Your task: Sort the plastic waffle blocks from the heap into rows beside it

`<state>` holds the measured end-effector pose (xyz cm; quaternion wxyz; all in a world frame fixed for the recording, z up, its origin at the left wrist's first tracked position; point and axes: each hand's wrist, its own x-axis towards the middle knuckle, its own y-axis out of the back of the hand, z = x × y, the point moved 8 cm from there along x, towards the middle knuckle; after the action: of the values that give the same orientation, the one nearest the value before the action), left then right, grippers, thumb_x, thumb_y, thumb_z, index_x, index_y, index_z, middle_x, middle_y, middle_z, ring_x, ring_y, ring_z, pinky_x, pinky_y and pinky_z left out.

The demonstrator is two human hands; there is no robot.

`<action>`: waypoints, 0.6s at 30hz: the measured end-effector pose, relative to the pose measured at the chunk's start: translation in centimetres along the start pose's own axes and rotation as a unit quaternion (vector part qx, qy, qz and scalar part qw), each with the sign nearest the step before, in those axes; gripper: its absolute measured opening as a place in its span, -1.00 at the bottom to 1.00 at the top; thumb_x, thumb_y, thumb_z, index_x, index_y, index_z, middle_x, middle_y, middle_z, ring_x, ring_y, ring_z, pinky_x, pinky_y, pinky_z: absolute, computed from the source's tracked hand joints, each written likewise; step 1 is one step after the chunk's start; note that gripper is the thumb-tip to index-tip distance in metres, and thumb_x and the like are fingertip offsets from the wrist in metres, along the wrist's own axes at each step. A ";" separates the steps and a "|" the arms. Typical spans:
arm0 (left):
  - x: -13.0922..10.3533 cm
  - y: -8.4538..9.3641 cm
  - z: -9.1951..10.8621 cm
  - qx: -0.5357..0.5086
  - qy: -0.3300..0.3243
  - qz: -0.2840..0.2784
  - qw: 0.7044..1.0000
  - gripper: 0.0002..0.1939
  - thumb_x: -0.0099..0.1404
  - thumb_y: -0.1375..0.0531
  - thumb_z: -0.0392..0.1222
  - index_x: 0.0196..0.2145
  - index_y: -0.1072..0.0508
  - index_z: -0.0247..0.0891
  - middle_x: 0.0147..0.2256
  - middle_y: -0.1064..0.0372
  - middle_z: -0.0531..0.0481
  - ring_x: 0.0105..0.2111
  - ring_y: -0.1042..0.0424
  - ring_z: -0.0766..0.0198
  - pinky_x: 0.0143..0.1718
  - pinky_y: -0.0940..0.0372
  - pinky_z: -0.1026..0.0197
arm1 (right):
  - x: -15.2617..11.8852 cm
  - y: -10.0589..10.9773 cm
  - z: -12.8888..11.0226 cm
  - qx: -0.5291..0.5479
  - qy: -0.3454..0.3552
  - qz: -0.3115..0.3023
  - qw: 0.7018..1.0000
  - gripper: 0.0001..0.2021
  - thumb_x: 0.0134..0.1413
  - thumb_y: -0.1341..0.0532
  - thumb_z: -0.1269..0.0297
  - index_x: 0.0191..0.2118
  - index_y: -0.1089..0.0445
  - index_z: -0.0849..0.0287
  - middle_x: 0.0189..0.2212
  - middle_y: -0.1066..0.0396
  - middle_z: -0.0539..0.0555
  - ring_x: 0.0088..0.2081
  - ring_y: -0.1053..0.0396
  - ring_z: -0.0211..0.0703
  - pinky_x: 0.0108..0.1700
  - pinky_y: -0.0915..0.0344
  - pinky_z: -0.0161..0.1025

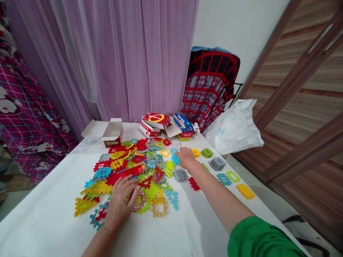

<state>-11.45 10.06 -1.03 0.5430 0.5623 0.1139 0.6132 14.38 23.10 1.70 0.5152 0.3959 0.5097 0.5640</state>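
A purple curtain [118, 53] hangs behind a white-covered table [43, 214], with a wooden wardrobe [297, 89] on the right. Along the far edge stand an open box [112, 131] on the left, then a red box [157, 120] and a blue box [183, 122] nearer the middle; a white plastic bag [233, 128] sits at the far right.

A jumbled heap of plastic pieces [118, 155] (red, yellow, blue, green and gray, many with notched edges) covers the middle and left of the table. The left hand [122, 200] lies palm down at the heap's near side, fingers extended and thumb apart, loosely open beside a long red piece [131, 172].

The right hand [186, 157] reaches farther, to the right of the heap, its fingers at some blue pieces [175, 159]; whether it grips one, I cannot tell. Right of that arm are a green stack [207, 153], a gray stack [217, 164], a blue stack [224, 179] and, nearest, a yellow stack [245, 191].
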 end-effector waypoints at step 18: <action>0.0 0.0 -0.4 0.017 -0.036 0.016 0.999 -0.68 0.35 -0.05 0.02 -0.30 -0.59 -0.08 -0.21 -0.61 -0.02 -0.04 -0.48 -0.03 0.02 -0.27 -0.17 | -0.5 0.3 -5.1 0.032 0.101 -0.029 0.994 -0.65 -0.06 -0.31 0.30 -0.07 -0.52 0.02 -0.09 -0.53 0.12 0.07 -0.33 0.07 0.10 -0.17 -0.09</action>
<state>-11.72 10.28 -1.17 0.5274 0.5949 0.0955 0.5990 9.45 21.73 1.17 0.4642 0.3387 0.5880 0.5692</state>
